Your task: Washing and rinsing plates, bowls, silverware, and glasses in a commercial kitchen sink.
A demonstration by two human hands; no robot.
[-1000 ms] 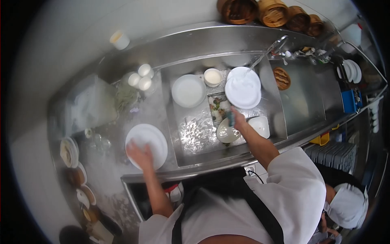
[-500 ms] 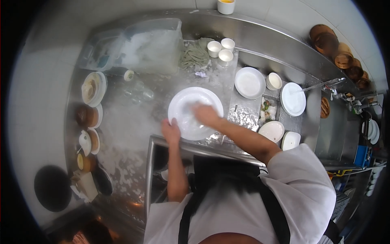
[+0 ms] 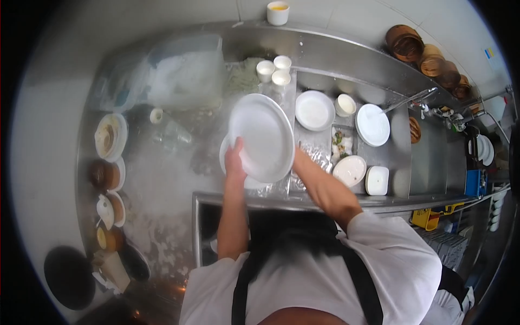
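Note:
A white oval plate (image 3: 262,138) is lifted and tilted over the steel counter in front of me. My left hand (image 3: 234,160) grips its left edge, thumb on the upper face and fingers underneath. From the right, my right forearm (image 3: 327,189) reaches behind the plate, which covers that hand and its fingers. Another white plate (image 3: 223,154) lies beneath on the counter, only its rim showing.
A clear tub (image 3: 184,81) of suds stands at the back left, beside a grey-green cloth (image 3: 242,77) and three white cups (image 3: 281,78). Used dishes (image 3: 112,135) line the left edge. White plates (image 3: 315,111) surround a scrap-filled drain opening (image 3: 342,142) at the right, near a faucet (image 3: 422,100).
The oval plate has risen off the counter and tilted, exposing a plate beneath. My right hand has gone from rubbing its upper face to behind it. The view has shifted slightly.

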